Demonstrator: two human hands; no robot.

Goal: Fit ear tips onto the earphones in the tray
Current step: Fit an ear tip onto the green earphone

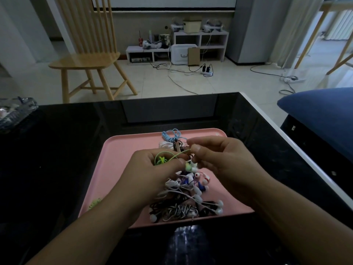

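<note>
A pink tray (122, 150) lies on the black table and carries a pile of wired earphones (183, 199) in white, black, blue and red. Above the pile, my left hand (154, 169) grips a coiled green earphone cable (162, 159) and pinches its pale green earbud (188, 166). My right hand (221, 159) pinches the green cable near its thumb and holds something small and white against the earbud. Whether that is an ear tip is too blurred to tell. A light blue earphone coil (170, 136) lies at the tray's far edge.
The glossy black table (76, 140) has a white rim on the right. A glass dish (15, 111) sits at its far left. A wooden chair (89, 54) stands beyond, with cables on the floor. A blue cushion (321, 111) is at right. Something green (94, 203) lies at the tray's left edge.
</note>
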